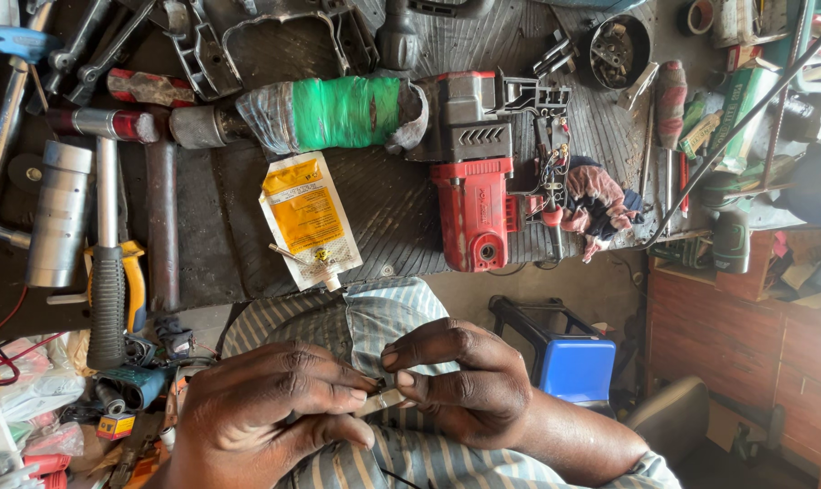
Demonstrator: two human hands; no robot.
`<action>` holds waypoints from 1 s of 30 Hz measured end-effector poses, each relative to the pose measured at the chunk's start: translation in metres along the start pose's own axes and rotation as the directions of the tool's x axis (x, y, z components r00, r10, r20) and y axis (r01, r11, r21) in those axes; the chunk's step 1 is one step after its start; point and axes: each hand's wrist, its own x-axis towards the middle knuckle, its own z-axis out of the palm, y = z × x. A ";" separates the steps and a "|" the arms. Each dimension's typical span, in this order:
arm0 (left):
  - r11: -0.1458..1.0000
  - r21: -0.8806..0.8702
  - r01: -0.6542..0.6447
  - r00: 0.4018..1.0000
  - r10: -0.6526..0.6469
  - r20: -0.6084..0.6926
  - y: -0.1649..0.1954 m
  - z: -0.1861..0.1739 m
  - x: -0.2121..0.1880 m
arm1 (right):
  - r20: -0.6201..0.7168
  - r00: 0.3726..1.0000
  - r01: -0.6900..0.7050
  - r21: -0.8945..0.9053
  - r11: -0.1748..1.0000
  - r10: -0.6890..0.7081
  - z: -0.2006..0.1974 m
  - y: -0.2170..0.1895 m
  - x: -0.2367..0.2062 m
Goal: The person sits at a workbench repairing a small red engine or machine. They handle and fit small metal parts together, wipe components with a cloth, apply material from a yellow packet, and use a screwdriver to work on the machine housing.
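Low in the head view, my two hands meet over my lap in striped cloth (374,317). My left hand (265,412) and my right hand (460,380) pinch a small pale flat piece (383,399) between their fingertips. Most of the piece is hidden by the fingers. Just above the hands, on the dark workbench (388,213), lies a yellow and white pouch with a nozzle (308,220). A red power tool (472,172) lies beside it, its body wrapped in green tape (342,112).
A hammer with a black and yellow grip (108,272), a metal cylinder (59,213) and wrenches crowd the left of the bench. A rag (599,204), screwdrivers and a tin of small parts (617,50) lie at right. A blue stool (569,362) stands below.
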 end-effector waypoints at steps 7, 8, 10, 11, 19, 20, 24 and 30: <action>0.999 -0.001 -0.052 0.999 0.052 -0.006 -0.004 0.000 0.001 | -0.004 1.000 -0.002 -0.027 1.000 0.002 0.002 0.001 0.000; 0.999 0.000 -0.047 0.999 0.047 -0.005 -0.005 0.000 0.001 | -0.007 1.000 0.003 -0.025 1.000 -0.003 0.003 0.002 0.000; 1.000 0.018 -0.026 1.000 0.026 0.000 -0.006 -0.001 0.001 | -0.004 1.000 0.004 -0.027 1.000 -0.004 0.003 0.002 0.002; 0.999 0.035 -0.012 1.000 0.012 0.002 -0.007 -0.001 0.001 | 0.003 1.000 0.002 -0.034 0.999 -0.001 0.003 0.002 0.002; 0.994 -0.106 0.032 0.999 -0.034 -0.017 -0.015 -0.004 0.001 | -0.011 1.000 -0.023 -0.037 0.999 0.023 0.005 0.007 0.009; 0.978 -0.192 0.080 0.997 -0.083 -0.005 -0.018 -0.005 0.003 | -0.004 1.000 -0.029 -0.045 0.999 0.029 0.004 0.008 0.011; 0.992 -0.109 0.071 0.996 -0.075 -0.037 -0.023 -0.008 0.007 | 0.012 0.999 -0.042 -0.038 0.998 0.043 0.005 0.009 0.019; 0.997 -0.066 0.047 0.997 -0.051 -0.064 -0.031 -0.015 0.012 | 0.001 0.996 -0.084 -0.117 0.990 0.085 0.007 0.008 0.031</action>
